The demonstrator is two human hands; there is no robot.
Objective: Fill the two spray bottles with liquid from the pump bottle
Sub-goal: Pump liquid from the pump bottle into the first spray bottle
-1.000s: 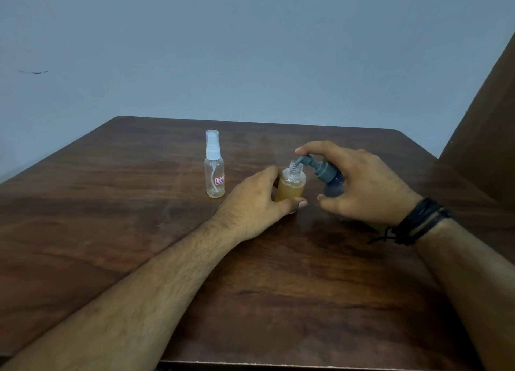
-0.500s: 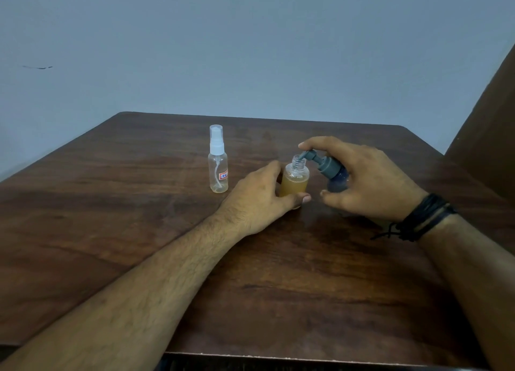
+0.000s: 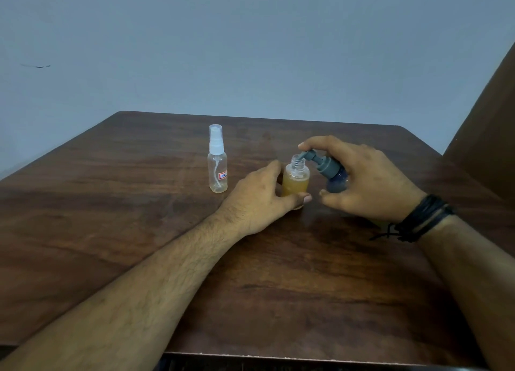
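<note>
From the head view, the left hand (image 3: 260, 196) curls round the open spray bottle (image 3: 296, 181), thumb in front and fingers (image 3: 274, 166) behind, steadying it upright on the wooden counter (image 3: 139, 203). Amber liquid fills most of its body, up to the shoulder; its threaded neck is bare. The right hand (image 3: 365, 184) grips the pump bottle (image 3: 333, 175), tilted toward the open neck, with the forefinger lying over the grey pump head (image 3: 315, 158) and the spout (image 3: 301, 156) just above the mouth. The second spray bottle (image 3: 217, 161) stands capped and apparently empty, well to the left and apart from both hands.

Both spray bottles look like thin clear plastic, light and easy to tip, likely slick if liquid runs down. The body near the base seems the safest hold, leaving the narrow mouth free. The pump bottle is best held round its body, one finger free to press; a hard push could shift the spout off the opening.
</note>
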